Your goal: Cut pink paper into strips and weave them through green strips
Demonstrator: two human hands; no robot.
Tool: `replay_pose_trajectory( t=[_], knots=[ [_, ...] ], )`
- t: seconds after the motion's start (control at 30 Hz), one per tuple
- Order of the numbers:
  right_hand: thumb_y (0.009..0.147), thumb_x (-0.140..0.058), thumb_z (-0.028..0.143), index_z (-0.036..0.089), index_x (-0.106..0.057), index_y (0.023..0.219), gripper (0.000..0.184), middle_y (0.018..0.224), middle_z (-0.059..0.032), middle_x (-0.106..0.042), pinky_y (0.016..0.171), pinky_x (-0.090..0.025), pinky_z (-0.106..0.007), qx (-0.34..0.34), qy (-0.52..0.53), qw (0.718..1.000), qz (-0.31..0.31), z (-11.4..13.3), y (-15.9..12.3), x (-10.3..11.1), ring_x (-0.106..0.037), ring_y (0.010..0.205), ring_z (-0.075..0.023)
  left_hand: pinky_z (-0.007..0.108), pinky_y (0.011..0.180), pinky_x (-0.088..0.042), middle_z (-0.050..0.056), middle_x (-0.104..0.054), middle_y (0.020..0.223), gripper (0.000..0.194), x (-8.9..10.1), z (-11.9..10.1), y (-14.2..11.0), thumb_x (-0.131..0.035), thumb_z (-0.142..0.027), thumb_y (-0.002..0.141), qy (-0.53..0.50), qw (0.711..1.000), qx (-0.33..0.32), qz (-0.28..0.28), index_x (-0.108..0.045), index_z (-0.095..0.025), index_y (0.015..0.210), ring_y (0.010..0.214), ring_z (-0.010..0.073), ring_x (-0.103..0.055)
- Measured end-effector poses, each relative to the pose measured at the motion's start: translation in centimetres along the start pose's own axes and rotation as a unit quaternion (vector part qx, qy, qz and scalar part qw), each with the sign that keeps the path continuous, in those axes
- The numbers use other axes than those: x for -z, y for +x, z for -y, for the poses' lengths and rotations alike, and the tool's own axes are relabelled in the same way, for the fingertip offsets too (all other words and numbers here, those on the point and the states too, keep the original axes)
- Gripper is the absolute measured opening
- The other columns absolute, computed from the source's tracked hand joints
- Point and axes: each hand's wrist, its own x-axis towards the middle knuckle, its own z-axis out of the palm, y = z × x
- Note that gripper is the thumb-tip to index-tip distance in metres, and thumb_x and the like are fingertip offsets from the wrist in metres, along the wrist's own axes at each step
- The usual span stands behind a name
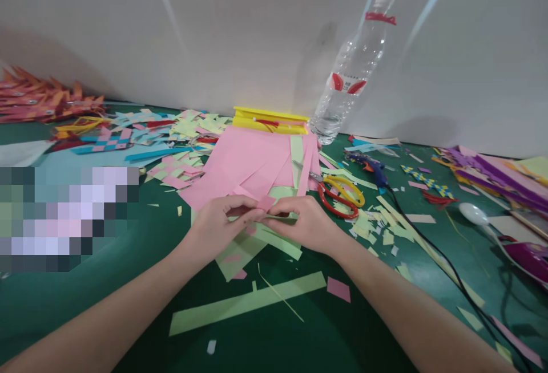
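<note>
My left hand [220,222] and my right hand [303,222] meet in the middle of the view, thumbs and fingers pinched together. Between their fingertips is a small pink paper strip [265,203]; part of it is hidden by the fingers. Just beyond lie large pink paper sheets [252,153] with a pale green strip [296,156] across them. Under and in front of the hands are pale green paper pieces [240,256]. Nearer to me rests a long pale green strip [248,303], with a pink scrap [338,290] beside its right end.
Red-and-yellow-handled scissors [340,195] lie right of the sheets. A glue gun [370,167] trails a black cord. A plastic bottle [351,76] leans against the grey wall. Paper scraps [377,227] litter the green table. A purple iron-like object [528,259] sits far right; orange folded paper [43,99] far left.
</note>
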Motion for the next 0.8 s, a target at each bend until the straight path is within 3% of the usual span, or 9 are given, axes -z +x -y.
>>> replay_pose_trajectory(
  t=[0.23, 0.57, 0.8],
  knots=[
    [0.079, -0.066, 0.032, 0.02, -0.072, 0.082, 0.014, 0.08, -0.0031, -0.072, 0.065, -0.047, -0.027, -0.017, -0.02, 0.999, -0.025, -0.1, 0.0, 0.1, -0.063, 0.071, -0.0155, 0.028, 0.069, -0.053, 0.002, -0.073, 0.081, 0.022, 0.4, 0.0, 0.0, -0.062, -0.042, 0.079, -0.007, 0.999, 0.001, -0.049, -0.07, -0.022, 0.08, 0.069, 0.0186, -0.068],
    [0.081, -0.064, 0.032, 0.019, -0.069, 0.072, 0.017, 0.07, -0.0018, -0.067, 0.06, -0.041, -0.026, -0.041, -0.042, 0.998, -0.015, -0.4, 0.2, 0.3, -0.057, 0.063, -0.0136, 0.027, 0.067, -0.05, 0.001, -0.071, 0.072, 0.026, 0.8, 0.1, 0.1, -0.06, -0.045, 0.081, 0.016, 0.997, 0.015, -0.067, -0.068, -0.02, 0.082, 0.068, 0.0187, -0.065],
    [0.075, -0.069, 0.043, 0.018, -0.068, 0.08, 0.025, 0.07, -0.0002, -0.064, 0.055, -0.039, -0.025, -0.102, 0.011, 0.994, -0.03, -1.0, 0.2, 0.6, -0.055, 0.061, -0.0129, 0.026, 0.067, -0.047, 0.001, -0.07, 0.064, 0.026, 1.2, 0.2, 0.2, -0.057, -0.042, 0.085, 0.022, 0.991, 0.031, -0.132, -0.068, -0.019, 0.08, 0.072, 0.0197, -0.064]
  ],
)
